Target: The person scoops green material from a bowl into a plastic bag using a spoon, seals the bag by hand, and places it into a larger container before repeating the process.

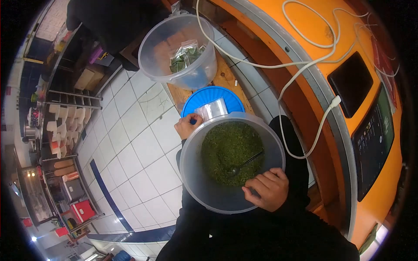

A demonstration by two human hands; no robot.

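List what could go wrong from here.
The tub sits by the person's legs; a shift might tip it, spilling chopped greens.
The left hand is at the edge of clear bags on the blue lid; a tug could slide them off.
White cable hangs off the orange counter; it might snag.

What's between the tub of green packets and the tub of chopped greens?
In the head view, a round blue disc lies between them, with clear plastic bags on it.

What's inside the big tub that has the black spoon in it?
The tub holds chopped green bits; the black spoon shows at their surface. They cover the bottom, so anything buried there can't be seen.
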